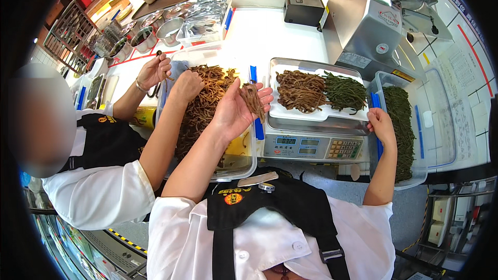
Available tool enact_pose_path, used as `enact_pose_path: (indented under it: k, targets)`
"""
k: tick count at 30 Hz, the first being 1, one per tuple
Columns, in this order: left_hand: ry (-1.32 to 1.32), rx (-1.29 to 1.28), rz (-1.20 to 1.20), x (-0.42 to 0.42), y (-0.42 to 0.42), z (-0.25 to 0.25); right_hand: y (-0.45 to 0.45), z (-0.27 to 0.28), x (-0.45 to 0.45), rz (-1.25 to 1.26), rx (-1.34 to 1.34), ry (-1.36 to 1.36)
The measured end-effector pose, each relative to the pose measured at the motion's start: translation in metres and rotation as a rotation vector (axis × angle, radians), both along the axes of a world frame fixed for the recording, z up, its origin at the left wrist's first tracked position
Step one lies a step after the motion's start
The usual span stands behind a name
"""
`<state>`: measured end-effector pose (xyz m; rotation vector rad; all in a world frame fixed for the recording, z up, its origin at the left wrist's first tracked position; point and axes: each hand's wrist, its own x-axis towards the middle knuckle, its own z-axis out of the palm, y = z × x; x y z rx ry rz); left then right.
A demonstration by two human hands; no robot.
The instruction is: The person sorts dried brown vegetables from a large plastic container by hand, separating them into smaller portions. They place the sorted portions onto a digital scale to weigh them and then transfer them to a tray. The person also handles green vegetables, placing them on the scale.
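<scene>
My left hand (228,118) is palm up over the right side of a clear plastic tub (249,163). Across its palm and fingers lies a small bundle of brown strips (253,101). The tub holds a heap of brown strips (202,109), with yellowish liquid near its front. My right hand (382,124) has its curled fingertips at the right front corner of a white tray (299,116). On that tray, brown strips (300,91) lie beside dark green strips (345,91). The tray rests in the steel pan (319,125) of a digital scale (311,147).
A co-worker's hands (188,85) are at the tub, left of mine. Another clear tub (422,175) of green strips (398,132) stands at right. Behind are a steel machine (369,23), a black printer-like box (303,9), steel pots (142,39) and a bin of silvery packets (204,15).
</scene>
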<state>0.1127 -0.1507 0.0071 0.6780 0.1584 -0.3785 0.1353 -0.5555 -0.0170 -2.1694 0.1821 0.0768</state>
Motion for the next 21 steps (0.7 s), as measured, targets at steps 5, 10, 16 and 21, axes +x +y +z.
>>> enact_pose_path:
  k: [5,10,16,21]
  targets:
    - [-0.064,-0.231,-0.039,-0.007,-0.002,0.006,0.012,0.012,-0.008,-0.039,-0.293,-0.433]
    - [-0.095,-0.331,-0.039,-0.013,-0.013,0.01,0.122,0.056,-0.032,0.35,0.019,-0.346]
    - [-0.119,-0.377,-0.034,-0.021,-0.025,0.016,0.199,0.037,-0.035,0.672,-0.127,-0.376]
    - [-0.13,-0.361,-0.01,-0.026,-0.02,0.014,0.201,0.046,-0.027,0.665,-0.119,-0.429]
